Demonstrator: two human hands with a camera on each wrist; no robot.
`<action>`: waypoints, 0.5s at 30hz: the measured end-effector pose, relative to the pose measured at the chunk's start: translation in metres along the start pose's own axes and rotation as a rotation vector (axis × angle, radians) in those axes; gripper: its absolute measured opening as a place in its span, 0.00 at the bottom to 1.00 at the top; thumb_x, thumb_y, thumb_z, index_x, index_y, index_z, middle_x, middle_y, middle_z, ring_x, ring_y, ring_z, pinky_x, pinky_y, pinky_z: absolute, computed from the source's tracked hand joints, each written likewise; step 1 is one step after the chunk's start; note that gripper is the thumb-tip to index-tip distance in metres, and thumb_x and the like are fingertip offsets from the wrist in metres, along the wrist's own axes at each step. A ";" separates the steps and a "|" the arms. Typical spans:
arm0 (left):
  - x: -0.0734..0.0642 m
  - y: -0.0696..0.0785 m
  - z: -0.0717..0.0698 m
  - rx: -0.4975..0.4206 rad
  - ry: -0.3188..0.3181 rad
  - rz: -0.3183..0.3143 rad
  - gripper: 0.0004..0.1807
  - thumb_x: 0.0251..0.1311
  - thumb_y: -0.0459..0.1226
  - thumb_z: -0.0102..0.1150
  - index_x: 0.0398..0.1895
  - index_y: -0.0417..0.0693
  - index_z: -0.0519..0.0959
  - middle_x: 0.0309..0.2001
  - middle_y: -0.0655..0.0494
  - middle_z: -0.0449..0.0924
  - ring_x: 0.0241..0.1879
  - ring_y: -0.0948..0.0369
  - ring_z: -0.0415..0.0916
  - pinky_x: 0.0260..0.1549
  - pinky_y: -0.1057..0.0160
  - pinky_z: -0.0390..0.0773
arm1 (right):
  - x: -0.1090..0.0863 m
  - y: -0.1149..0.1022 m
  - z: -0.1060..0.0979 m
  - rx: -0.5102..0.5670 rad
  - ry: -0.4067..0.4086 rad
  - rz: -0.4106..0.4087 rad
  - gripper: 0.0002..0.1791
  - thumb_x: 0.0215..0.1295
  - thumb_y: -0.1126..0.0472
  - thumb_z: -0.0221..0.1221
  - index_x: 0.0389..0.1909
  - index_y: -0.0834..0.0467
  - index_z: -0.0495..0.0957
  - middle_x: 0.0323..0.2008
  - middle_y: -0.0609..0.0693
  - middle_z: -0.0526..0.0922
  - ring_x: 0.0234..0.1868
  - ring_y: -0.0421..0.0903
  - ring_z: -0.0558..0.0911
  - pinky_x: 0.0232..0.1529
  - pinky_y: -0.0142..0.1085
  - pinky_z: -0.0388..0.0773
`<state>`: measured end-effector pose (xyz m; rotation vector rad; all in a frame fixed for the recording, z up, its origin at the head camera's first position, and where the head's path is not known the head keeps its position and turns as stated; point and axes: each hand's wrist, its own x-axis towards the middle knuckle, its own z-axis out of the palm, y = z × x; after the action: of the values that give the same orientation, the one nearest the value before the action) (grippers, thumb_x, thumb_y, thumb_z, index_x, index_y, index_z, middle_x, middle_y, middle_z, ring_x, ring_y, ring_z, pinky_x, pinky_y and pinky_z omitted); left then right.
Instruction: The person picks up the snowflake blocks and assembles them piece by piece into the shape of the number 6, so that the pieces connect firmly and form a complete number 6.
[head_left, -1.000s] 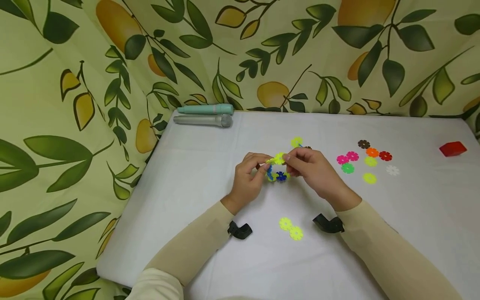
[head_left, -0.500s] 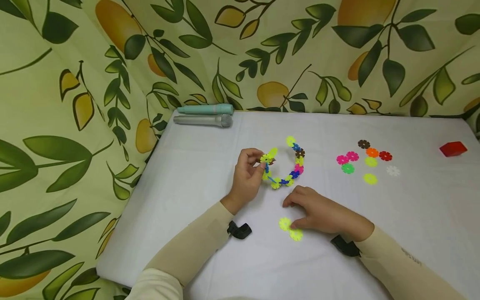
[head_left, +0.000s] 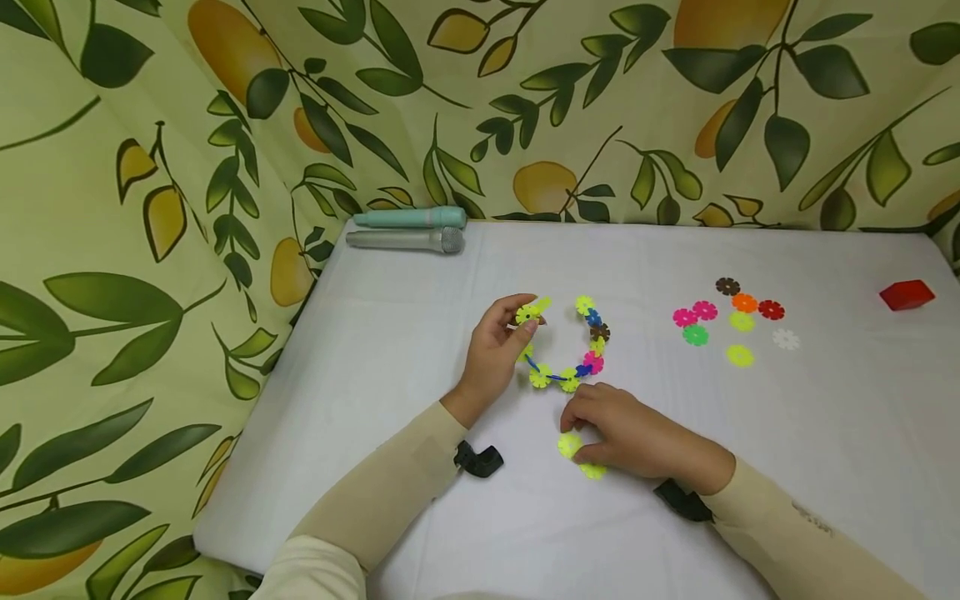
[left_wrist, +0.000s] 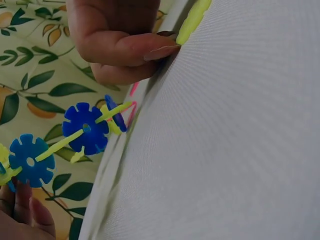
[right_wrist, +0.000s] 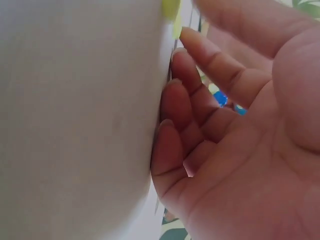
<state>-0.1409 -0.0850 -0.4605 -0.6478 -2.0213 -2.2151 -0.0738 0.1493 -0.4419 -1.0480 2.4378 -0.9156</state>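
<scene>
My left hand (head_left: 491,358) holds the end of a curved chain of slotted flower-shaped plastic discs (head_left: 592,362), mostly yellow and blue with pink and brown ones. Thumb and fingers pinch a yellow disc at that end. In the left wrist view, blue discs (left_wrist: 31,160) join yellow ones seen edge-on. My right hand (head_left: 637,437) is low at the table, its fingertips at a loose yellow disc (head_left: 568,444). A second yellow disc (head_left: 593,471) lies partly under the thumb. The right wrist view shows the fingers bent, with yellow (right_wrist: 171,10) near the index fingertip.
Loose discs lie to the right, among them green (head_left: 696,335), orange (head_left: 744,302) and white (head_left: 786,339). A red block (head_left: 907,295) sits near the table's right edge. Two microphones, teal (head_left: 410,217) and silver (head_left: 405,241), lie at the back left.
My right hand has left the chain and come down to the two loose yellow discs. The chain, held by my left hand alone, has swung into an open curve.
</scene>
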 end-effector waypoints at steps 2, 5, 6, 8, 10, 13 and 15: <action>0.001 0.000 0.000 0.029 0.030 -0.018 0.20 0.81 0.29 0.57 0.69 0.30 0.74 0.50 0.37 0.84 0.52 0.31 0.76 0.45 0.66 0.78 | 0.001 -0.001 0.001 -0.005 0.002 -0.006 0.15 0.62 0.61 0.80 0.44 0.50 0.85 0.45 0.36 0.80 0.50 0.43 0.78 0.54 0.44 0.80; 0.002 -0.002 -0.001 0.062 0.083 -0.062 0.19 0.80 0.30 0.61 0.69 0.31 0.77 0.49 0.44 0.86 0.50 0.34 0.78 0.39 0.68 0.76 | 0.002 -0.004 0.001 0.015 0.008 0.003 0.15 0.62 0.63 0.80 0.42 0.49 0.83 0.43 0.35 0.79 0.48 0.43 0.77 0.52 0.43 0.79; 0.002 -0.002 -0.001 0.064 0.095 -0.072 0.19 0.80 0.30 0.61 0.69 0.31 0.77 0.49 0.44 0.87 0.51 0.35 0.78 0.40 0.69 0.76 | 0.002 -0.004 0.001 0.029 0.008 0.013 0.16 0.62 0.63 0.80 0.41 0.49 0.81 0.41 0.36 0.78 0.46 0.42 0.77 0.50 0.43 0.79; 0.002 -0.003 -0.002 0.056 0.107 -0.083 0.19 0.80 0.29 0.60 0.69 0.32 0.78 0.50 0.44 0.88 0.53 0.36 0.79 0.41 0.69 0.76 | 0.002 -0.004 0.000 0.072 0.006 0.031 0.17 0.63 0.64 0.79 0.38 0.47 0.79 0.37 0.35 0.77 0.42 0.41 0.76 0.46 0.41 0.78; 0.003 -0.003 -0.002 0.049 0.102 -0.071 0.19 0.79 0.28 0.60 0.69 0.33 0.78 0.52 0.43 0.88 0.54 0.38 0.81 0.43 0.68 0.77 | 0.001 -0.003 0.000 0.120 0.010 0.047 0.18 0.64 0.65 0.78 0.36 0.47 0.77 0.33 0.35 0.75 0.38 0.40 0.76 0.42 0.39 0.78; 0.003 -0.003 -0.001 0.026 0.081 -0.029 0.20 0.78 0.25 0.60 0.69 0.34 0.79 0.55 0.41 0.86 0.56 0.42 0.83 0.50 0.65 0.81 | 0.001 0.000 0.000 0.178 0.061 0.038 0.16 0.67 0.65 0.76 0.35 0.45 0.79 0.31 0.35 0.75 0.35 0.39 0.76 0.38 0.36 0.77; 0.002 -0.002 -0.001 0.005 0.056 0.008 0.20 0.77 0.23 0.59 0.70 0.33 0.78 0.56 0.39 0.85 0.57 0.42 0.83 0.55 0.61 0.82 | 0.000 0.002 -0.001 0.204 0.137 0.005 0.13 0.67 0.66 0.76 0.35 0.46 0.82 0.32 0.35 0.77 0.35 0.39 0.77 0.37 0.35 0.78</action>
<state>-0.1439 -0.0849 -0.4620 -0.5856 -1.9936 -2.1969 -0.0759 0.1505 -0.4421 -0.9343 2.3890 -1.2419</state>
